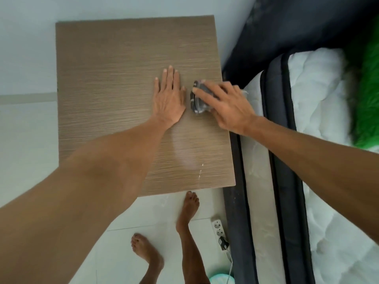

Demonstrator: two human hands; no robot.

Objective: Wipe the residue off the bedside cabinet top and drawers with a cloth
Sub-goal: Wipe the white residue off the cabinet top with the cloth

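The bedside cabinet top (114,83) is a brown wood-grain slab seen from above. My left hand (169,97) lies flat on it, palm down, fingers spread a little, holding nothing. Just to its right, my right hand (223,107) grips a dark grey bundle (194,99) near the top's right edge. The bundle looks wrapped in clear plastic, and blur keeps me from telling whether it is a cloth. A pale hazy smear (184,152) and small white residue flecks (200,171) mark the front right of the top. The drawers are hidden below.
A mattress (276,140) with white bedding stands tight against the cabinet's right side, with a green cover (367,95) farther right. On the white tile floor are my bare feet (189,208), a white power strip (218,227) with a charger, and a teal object (220,278).
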